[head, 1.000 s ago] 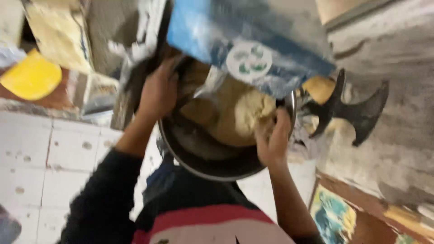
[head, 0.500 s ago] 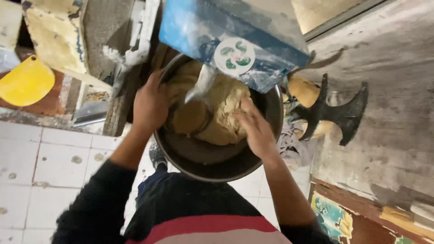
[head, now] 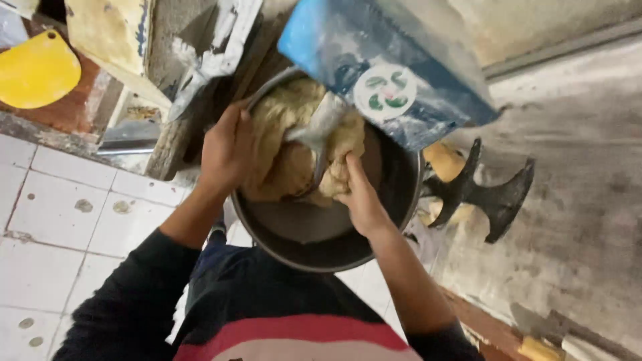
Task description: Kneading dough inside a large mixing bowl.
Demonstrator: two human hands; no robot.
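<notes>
Both hands are working in a pale dough point(head: 294, 144) sitting inside the dark metal bowl point(head: 314, 237) under a blue mixer head point(head: 394, 73). The left hand point(head: 227, 150) is cupping the dough's edge, fingers curled; the right hand point(head: 361, 197) is pressing in, fingers together, beside the metal hook point(head: 321, 130).

yellow scraper point(head: 37, 70), white tiled floor point(head: 60, 227)

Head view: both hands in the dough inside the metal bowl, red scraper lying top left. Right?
Not quite. In the head view the scraper at top left is yellow, not red. The rest holds: left hand and right hand are both on the dough inside the metal bowl.
</notes>
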